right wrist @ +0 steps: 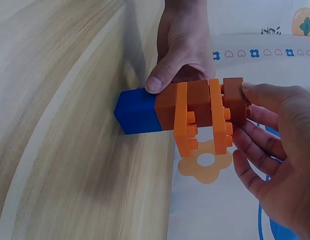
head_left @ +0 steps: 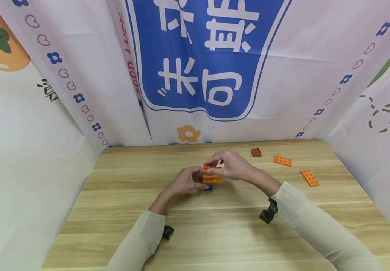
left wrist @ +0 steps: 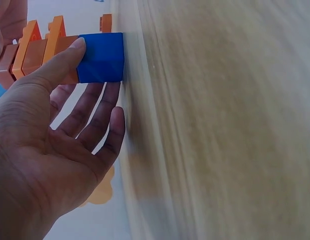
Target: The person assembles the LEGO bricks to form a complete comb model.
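From here my left grip (head_left: 186, 181) pinches the block tower (right wrist: 199, 102) low, thumb at the seam of the blue block (right wrist: 137, 111) and lowest brown block (right wrist: 165, 107); right grip (head_left: 232, 165) pinches the top brown block (right wrist: 234, 100). Tower's roughly upright at the counter (head_left: 198, 233); can't tell if its base touches. Slim gap above the upper orange brick (right wrist: 217, 117), so top block probably isn't fully seated: off-centre pressing could tilt or pop it. Lower orange brick (right wrist: 182, 120) overhangs too; pushing either overhang could lever joints apart. Slack left pinch risks toppling.
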Demonstrator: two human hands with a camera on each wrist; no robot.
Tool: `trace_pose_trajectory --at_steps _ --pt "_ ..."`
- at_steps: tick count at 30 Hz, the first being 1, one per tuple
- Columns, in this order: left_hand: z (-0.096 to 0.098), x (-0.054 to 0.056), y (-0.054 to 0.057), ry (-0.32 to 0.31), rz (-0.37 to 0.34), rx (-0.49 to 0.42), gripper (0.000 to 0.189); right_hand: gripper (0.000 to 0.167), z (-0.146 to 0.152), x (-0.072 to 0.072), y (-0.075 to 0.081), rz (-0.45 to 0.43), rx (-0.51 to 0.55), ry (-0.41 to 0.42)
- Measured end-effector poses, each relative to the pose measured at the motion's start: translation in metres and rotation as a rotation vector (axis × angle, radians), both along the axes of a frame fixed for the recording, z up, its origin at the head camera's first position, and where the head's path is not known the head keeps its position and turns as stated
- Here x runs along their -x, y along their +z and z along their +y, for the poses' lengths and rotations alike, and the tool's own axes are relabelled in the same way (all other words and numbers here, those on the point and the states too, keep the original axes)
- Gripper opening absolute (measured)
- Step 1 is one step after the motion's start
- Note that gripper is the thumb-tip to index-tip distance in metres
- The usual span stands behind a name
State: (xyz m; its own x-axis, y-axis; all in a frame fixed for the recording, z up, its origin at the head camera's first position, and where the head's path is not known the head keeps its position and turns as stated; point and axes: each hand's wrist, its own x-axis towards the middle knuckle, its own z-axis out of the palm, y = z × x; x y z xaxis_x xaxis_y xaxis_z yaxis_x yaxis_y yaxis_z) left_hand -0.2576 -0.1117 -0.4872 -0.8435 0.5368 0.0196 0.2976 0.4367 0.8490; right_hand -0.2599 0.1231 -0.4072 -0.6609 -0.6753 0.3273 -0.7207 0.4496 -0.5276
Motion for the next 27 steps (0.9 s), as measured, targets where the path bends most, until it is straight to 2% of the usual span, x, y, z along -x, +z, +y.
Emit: trace_pose_trajectory --at_steps 7,18,27 --pt "-0.0015 -0.0012 0.0022 -0.006 0.019 0.016 0.025 0.024 -0.002 -0.0002 0.0011 0.006 -0.023 0.002" --pt "0.0002 -0.0028 0.0023 -0.019 0.017 -0.008 0.023 0.024 -0.0027 -0.0033 -0.0009 0.02 0.001 0.01" --pt "0.0001 -0.0029 0.0083 -0.02 0.033 -0.009 0.024 0.025 -0.0052 -0.0049 -0.0002 0.02 -0.02 -0.005"
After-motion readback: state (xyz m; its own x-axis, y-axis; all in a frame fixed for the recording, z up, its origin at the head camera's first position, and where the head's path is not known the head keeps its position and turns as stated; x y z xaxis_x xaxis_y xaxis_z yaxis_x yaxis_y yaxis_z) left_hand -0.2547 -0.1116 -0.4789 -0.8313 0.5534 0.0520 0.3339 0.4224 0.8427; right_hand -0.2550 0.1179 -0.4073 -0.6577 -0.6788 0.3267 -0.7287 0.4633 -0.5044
